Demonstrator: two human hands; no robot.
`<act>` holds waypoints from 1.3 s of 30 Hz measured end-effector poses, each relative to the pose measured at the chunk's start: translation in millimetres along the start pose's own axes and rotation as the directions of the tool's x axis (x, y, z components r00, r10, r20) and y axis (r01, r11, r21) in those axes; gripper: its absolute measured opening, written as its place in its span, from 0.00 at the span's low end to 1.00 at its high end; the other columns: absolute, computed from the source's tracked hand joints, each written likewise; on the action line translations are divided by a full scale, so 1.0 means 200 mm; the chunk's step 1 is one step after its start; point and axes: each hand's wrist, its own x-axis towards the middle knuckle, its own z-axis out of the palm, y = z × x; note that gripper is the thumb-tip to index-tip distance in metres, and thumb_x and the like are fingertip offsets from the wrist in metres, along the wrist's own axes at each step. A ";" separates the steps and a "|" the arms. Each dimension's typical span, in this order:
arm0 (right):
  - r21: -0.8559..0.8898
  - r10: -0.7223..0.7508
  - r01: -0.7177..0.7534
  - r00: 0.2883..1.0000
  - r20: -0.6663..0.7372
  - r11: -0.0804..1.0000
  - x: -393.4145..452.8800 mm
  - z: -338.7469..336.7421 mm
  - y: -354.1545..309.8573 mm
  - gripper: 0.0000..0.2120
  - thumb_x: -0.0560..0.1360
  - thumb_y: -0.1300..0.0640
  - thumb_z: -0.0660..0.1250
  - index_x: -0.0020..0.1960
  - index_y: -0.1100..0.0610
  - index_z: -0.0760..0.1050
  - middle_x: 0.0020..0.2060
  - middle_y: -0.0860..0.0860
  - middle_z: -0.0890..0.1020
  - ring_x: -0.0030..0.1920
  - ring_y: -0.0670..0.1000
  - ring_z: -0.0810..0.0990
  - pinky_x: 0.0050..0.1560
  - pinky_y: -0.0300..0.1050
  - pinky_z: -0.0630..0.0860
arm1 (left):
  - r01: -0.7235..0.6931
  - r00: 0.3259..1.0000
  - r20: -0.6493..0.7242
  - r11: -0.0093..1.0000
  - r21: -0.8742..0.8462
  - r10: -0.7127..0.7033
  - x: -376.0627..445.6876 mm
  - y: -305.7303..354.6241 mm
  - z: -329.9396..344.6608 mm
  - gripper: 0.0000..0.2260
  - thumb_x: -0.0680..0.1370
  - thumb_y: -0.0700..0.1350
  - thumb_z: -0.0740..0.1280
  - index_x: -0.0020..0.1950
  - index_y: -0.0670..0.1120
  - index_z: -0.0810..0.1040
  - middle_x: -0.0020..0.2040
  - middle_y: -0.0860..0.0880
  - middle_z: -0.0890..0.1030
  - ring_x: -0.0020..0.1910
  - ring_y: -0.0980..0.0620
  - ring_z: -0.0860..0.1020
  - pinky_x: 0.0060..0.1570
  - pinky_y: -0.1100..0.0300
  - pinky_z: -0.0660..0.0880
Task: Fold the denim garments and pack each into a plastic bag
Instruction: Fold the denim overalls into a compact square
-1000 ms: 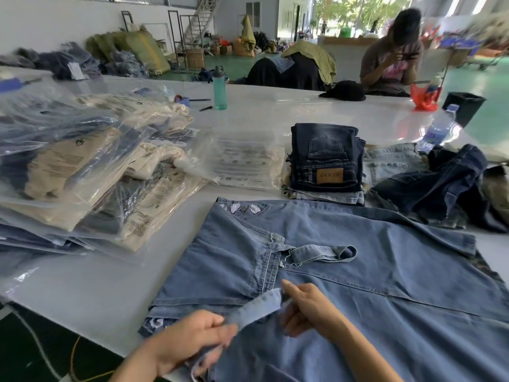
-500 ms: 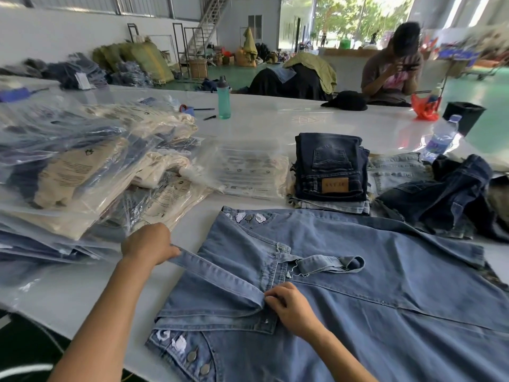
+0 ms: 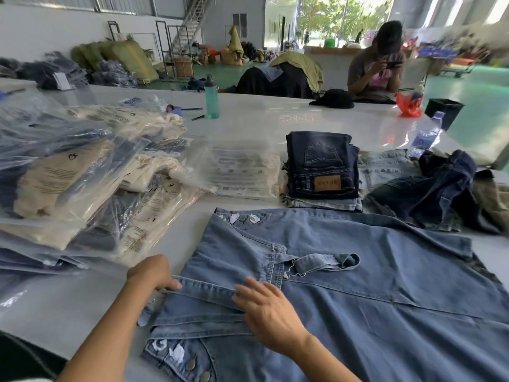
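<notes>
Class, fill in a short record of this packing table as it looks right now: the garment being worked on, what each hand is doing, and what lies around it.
Garment: light blue denim garment, spread flat on the white table
Left hand: grips the denim strap
Right hand: flat, pressing the strap
Far side: folded dark jeans
Left: bagged garments
Also: teal bottle

Left hand (image 3: 153, 272) curled, gripping; right hand (image 3: 265, 312) flat.
</notes>
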 end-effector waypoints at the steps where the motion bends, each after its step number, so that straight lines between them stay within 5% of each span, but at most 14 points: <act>1: -0.044 -0.028 0.031 0.998 0.063 0.999 -0.02 0.02 -0.01 0.19 0.64 0.36 0.69 0.52 0.39 0.81 0.57 0.34 0.79 0.59 0.39 0.78 0.53 0.38 0.77 | 0.008 0.999 -0.032 1.000 -0.015 -0.008 0.01 0.00 0.00 0.21 0.68 0.61 0.73 0.47 0.46 0.75 0.46 0.51 0.80 0.46 0.51 0.79 0.44 0.59 0.71; 5: -0.087 0.068 -0.047 0.963 0.259 0.995 -0.08 0.07 0.00 0.24 0.71 0.30 0.58 0.61 0.39 0.77 0.64 0.34 0.74 0.66 0.38 0.72 0.61 0.47 0.74 | 0.051 0.997 -0.061 0.999 -0.012 -0.051 0.04 -0.08 -0.02 0.25 0.65 0.66 0.73 0.47 0.48 0.74 0.49 0.51 0.82 0.50 0.51 0.79 0.45 0.60 0.71; 7: 0.079 0.023 -0.048 0.958 0.286 0.996 -0.06 0.08 0.01 0.24 0.79 0.38 0.53 0.72 0.45 0.67 0.73 0.37 0.63 0.74 0.41 0.57 0.74 0.58 0.52 | 0.082 0.995 -0.049 0.997 -0.010 -0.083 0.05 -0.14 -0.03 0.27 0.63 0.67 0.73 0.46 0.48 0.72 0.51 0.50 0.81 0.51 0.50 0.79 0.44 0.60 0.70; 9: 0.243 0.019 -0.102 0.946 0.324 0.965 -0.04 0.10 0.03 0.24 0.81 0.43 0.52 0.75 0.48 0.61 0.76 0.39 0.56 0.76 0.42 0.49 0.73 0.60 0.36 | 0.090 0.996 -0.027 0.996 -0.022 -0.091 0.07 -0.16 -0.04 0.26 0.64 0.66 0.73 0.48 0.47 0.74 0.54 0.48 0.80 0.52 0.48 0.78 0.48 0.59 0.73; 12: 0.265 0.050 -0.140 0.946 0.320 0.954 0.00 0.11 0.05 0.22 0.81 0.45 0.54 0.73 0.48 0.64 0.75 0.39 0.59 0.75 0.42 0.54 0.71 0.67 0.38 | 0.048 0.999 -0.014 0.999 -0.014 -0.048 0.09 -0.12 -0.06 0.20 0.67 0.61 0.72 0.41 0.45 0.73 0.52 0.46 0.81 0.48 0.47 0.78 0.51 0.57 0.75; 17: 0.245 0.080 -0.173 0.934 0.348 0.954 0.03 0.10 0.04 0.21 0.80 0.45 0.56 0.72 0.48 0.66 0.74 0.40 0.60 0.75 0.43 0.56 0.67 0.74 0.39 | 0.118 0.986 -0.135 0.984 0.136 -0.100 0.06 -0.01 -0.08 0.10 0.68 0.52 0.72 0.39 0.49 0.75 0.36 0.55 0.77 0.38 0.54 0.76 0.35 0.63 0.68; 19: 0.252 0.078 -0.175 0.932 0.353 0.952 0.02 0.10 0.03 0.22 0.80 0.46 0.56 0.73 0.48 0.65 0.75 0.40 0.59 0.75 0.43 0.54 0.67 0.74 0.39 | 0.109 0.994 -0.018 0.988 0.109 -0.107 0.06 -0.01 -0.07 0.07 0.68 0.48 0.71 0.41 0.48 0.77 0.36 0.53 0.79 0.36 0.54 0.77 0.35 0.63 0.71; 23: 0.280 0.084 -0.189 0.934 0.348 0.941 -0.01 0.09 0.03 0.23 0.80 0.47 0.57 0.74 0.48 0.63 0.75 0.40 0.58 0.76 0.43 0.52 0.67 0.73 0.37 | 0.070 0.944 0.328 0.995 -0.071 -0.043 0.02 -0.16 -0.01 0.25 0.71 0.55 0.73 0.60 0.41 0.76 0.47 0.47 0.79 0.38 0.53 0.78 0.30 0.65 0.74; 25: 0.284 0.085 -0.190 0.935 0.344 0.940 -0.02 0.10 0.02 0.23 0.80 0.47 0.57 0.74 0.48 0.62 0.75 0.40 0.57 0.76 0.42 0.51 0.67 0.73 0.37 | 0.039 0.932 0.363 0.997 -0.067 -0.012 -0.02 -0.27 0.01 0.23 0.70 0.63 0.70 0.57 0.49 0.75 0.51 0.52 0.77 0.43 0.57 0.77 0.31 0.67 0.71; 27: 0.285 0.087 -0.193 0.934 0.348 0.939 -0.01 0.10 0.02 0.23 0.80 0.47 0.57 0.74 0.48 0.62 0.75 0.40 0.57 0.76 0.42 0.51 0.67 0.73 0.36 | 0.023 0.917 0.398 0.998 -0.052 0.000 -0.02 -0.37 0.04 0.15 0.70 0.59 0.72 0.48 0.52 0.76 0.44 0.55 0.78 0.40 0.60 0.76 0.33 0.67 0.69; 31: 0.289 0.090 -0.198 0.934 0.346 0.937 -0.01 0.10 0.03 0.23 0.80 0.47 0.57 0.75 0.48 0.62 0.75 0.39 0.57 0.76 0.42 0.50 0.67 0.73 0.36 | 0.064 0.964 0.266 0.946 -0.317 0.024 0.01 -0.52 0.12 0.12 0.71 0.38 0.73 0.31 0.44 0.73 0.28 0.49 0.73 0.27 0.53 0.70 0.27 0.65 0.66; 36: 0.293 0.095 -0.205 0.931 0.352 0.934 -0.01 0.09 0.03 0.23 0.80 0.47 0.57 0.75 0.47 0.62 0.75 0.38 0.56 0.76 0.42 0.50 0.67 0.73 0.36 | 0.179 0.982 0.178 0.620 -0.764 -0.064 0.02 -0.58 0.10 0.05 0.75 0.36 0.69 0.43 0.33 0.79 0.38 0.36 0.82 0.37 0.43 0.78 0.40 0.55 0.73; 39: 0.295 0.101 -0.214 0.929 0.357 0.931 -0.01 0.09 0.02 0.23 0.80 0.47 0.57 0.74 0.46 0.62 0.75 0.38 0.57 0.76 0.41 0.50 0.66 0.74 0.36 | 0.135 0.990 0.073 0.696 -0.705 -0.117 0.03 -0.55 0.05 0.10 0.74 0.38 0.71 0.40 0.32 0.77 0.29 0.38 0.77 0.26 0.45 0.74 0.28 0.60 0.71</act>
